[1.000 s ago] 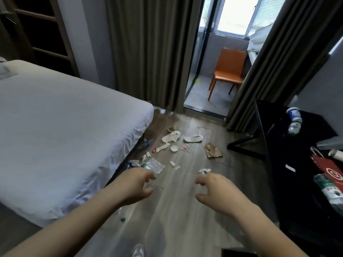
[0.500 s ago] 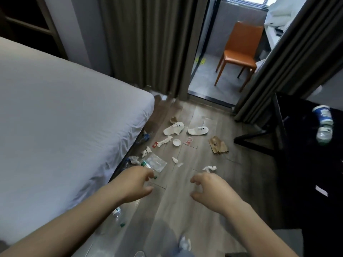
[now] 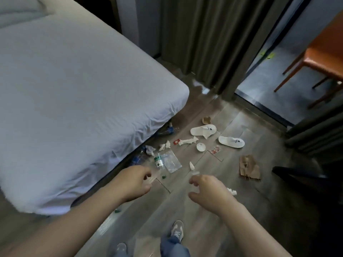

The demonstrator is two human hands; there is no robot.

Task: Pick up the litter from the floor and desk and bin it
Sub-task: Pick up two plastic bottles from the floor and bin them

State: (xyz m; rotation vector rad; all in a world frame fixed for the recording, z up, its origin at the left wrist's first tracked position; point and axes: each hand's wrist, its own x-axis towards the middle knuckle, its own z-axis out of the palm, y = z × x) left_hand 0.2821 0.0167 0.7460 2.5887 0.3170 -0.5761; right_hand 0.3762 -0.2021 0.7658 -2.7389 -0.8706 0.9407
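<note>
Foot: a grey shoe point(image 3: 177, 231) is seen on the wooden floor point(image 3: 159, 206), below and between the two hands.
Left hand point(image 3: 132, 179): it is held out over the floor with the fingers loosely curled; nothing is held.
Right hand point(image 3: 207, 190): the fingers are bent downward with the thumb apart; nothing is gripped.
Beside the hands: a white tissue scrap point(image 3: 232, 191) lies just right of the right hand; a green cap point(image 3: 163, 176) lies between the hands, nearer the left.
Just beyond the left hand: a clear bottle point(image 3: 158, 163) with a green label lies on its side, with a clear plastic bag point(image 3: 171, 161) to its right.
Just beyond the right hand: a small white scrap point(image 3: 191, 165) is seen.
Right of the right hand, apart: a flattened brown paper bag point(image 3: 248, 166) lies on the floor.
Further out: crumpled tissues point(image 3: 164, 145), a red sachet point(image 3: 176, 141), a twisted white paper point(image 3: 187, 140) and a round white lid point(image 3: 201, 147) are scattered.
Farthest litter: two white slippers point(image 3: 203, 130) are seen.
Left of the left hand: a bed point(image 3: 74, 89) with a white sheet.
Background: a grey curtain point(image 3: 204, 34) and an orange chair point(image 3: 324, 60).
</note>
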